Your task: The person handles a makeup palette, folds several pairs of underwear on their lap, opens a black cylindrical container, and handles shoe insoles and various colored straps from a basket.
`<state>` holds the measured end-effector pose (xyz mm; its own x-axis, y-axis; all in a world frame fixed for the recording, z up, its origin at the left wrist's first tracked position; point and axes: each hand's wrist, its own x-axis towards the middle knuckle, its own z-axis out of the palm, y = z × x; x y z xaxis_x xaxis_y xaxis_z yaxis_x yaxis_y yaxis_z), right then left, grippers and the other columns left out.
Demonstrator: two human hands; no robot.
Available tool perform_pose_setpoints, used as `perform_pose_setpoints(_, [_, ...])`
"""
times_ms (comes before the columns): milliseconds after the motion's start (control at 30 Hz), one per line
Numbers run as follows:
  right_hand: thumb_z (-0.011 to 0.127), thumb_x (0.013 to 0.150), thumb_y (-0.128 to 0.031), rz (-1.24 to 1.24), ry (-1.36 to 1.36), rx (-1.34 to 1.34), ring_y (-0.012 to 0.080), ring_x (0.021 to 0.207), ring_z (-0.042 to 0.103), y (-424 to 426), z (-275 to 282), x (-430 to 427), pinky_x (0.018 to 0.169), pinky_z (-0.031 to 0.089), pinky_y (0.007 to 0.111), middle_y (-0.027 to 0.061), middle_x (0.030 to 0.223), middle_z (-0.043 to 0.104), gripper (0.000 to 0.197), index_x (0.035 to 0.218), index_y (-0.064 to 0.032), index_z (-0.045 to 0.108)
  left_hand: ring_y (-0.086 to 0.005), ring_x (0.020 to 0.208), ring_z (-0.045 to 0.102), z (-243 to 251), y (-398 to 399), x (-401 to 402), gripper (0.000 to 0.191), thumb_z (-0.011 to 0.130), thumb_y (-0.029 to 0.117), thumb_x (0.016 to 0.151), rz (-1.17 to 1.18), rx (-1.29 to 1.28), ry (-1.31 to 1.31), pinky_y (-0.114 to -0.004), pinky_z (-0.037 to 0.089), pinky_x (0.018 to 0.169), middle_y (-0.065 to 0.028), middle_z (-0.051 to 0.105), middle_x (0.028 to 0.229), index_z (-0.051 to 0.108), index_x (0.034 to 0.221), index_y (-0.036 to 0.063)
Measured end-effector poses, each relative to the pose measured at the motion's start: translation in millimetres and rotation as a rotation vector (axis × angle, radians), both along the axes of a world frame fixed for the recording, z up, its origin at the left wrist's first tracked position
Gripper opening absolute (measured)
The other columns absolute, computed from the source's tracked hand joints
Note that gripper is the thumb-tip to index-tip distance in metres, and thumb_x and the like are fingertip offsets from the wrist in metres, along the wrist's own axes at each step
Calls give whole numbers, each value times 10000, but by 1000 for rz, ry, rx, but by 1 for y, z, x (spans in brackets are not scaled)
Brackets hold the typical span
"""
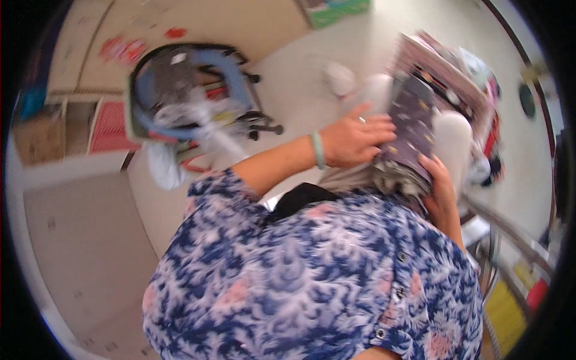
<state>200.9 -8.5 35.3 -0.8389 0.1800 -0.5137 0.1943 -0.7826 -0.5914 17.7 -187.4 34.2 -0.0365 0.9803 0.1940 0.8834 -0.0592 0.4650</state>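
A dark grey folded cloth (pixel 407 121) with small white and yellow prints lies in a thick bundle across my lap, between my light-trousered legs. Pale layers of fabric show at its near end. My left hand (pixel 353 137), with a ring and a pale green bangle, lies flat along the bundle's left side, fingers spread and their tips on the cloth. At the near right corner my right hand (pixel 441 189) grips the bundle, thumb on top; its other fingers are partly hidden beneath.
Beyond my right knee stands a pink box (pixel 436 67) heaped with clothes and small items. To the left, a blue-rimmed tub (pixel 229 67) holds mixed things and clear plastic, with casters beside it. A metal-framed chair (pixel 499 225) is at the right.
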Motion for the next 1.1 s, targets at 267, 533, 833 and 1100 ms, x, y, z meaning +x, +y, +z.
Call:
perform_pose_setpoints(267, [478, 907, -118, 44, -73, -87, 252, 982, 618, -16, 5, -3, 864, 511, 367, 182, 1106, 601, 313, 1163, 58, 509, -247, 1334, 351, -8, -24, 28, 537, 605, 110, 771, 156, 248, -80, -498, 162, 1112, -76, 441, 1381, 439, 1282, 107])
perform_pose_setpoints(533, [554, 916, -211, 104, -110, -75, 218, 890, 639, 1, 27, -3, 791, 534, 349, 133, 1052, 626, 283, 1092, 10, 546, -268, 1204, 514, 11, 5, 11, 90, 559, 74, 815, 18, 329, 8, -479, 247, 1084, -108, 603, 1183, 571, 904, 67])
perform_pose_setpoints(833, [531, 896, -50, 306, -8, 768, 141, 842, 611, 24, -11, 45, 701, 516, 265, 79, 963, 621, 320, 1213, -17, 503, -236, 1052, 598, 8, -11, 14, 293, 617, 60, 750, -3, 115, -33, -420, 394, 983, -88, 639, 1038, 574, 1040, 46])
perform_pose_setpoints(1100, [712, 690, -144, 355, 436, 1654, 349, 1119, 495, 5, -12, 6, 957, 420, 404, 173, 1187, 523, 643, 1270, -56, 450, -354, 879, 590, 24, -4, -11, 348, 670, 128, 722, 93, -53, -179, -382, 443, 838, -146, 634, 942, 578, 1046, 41])
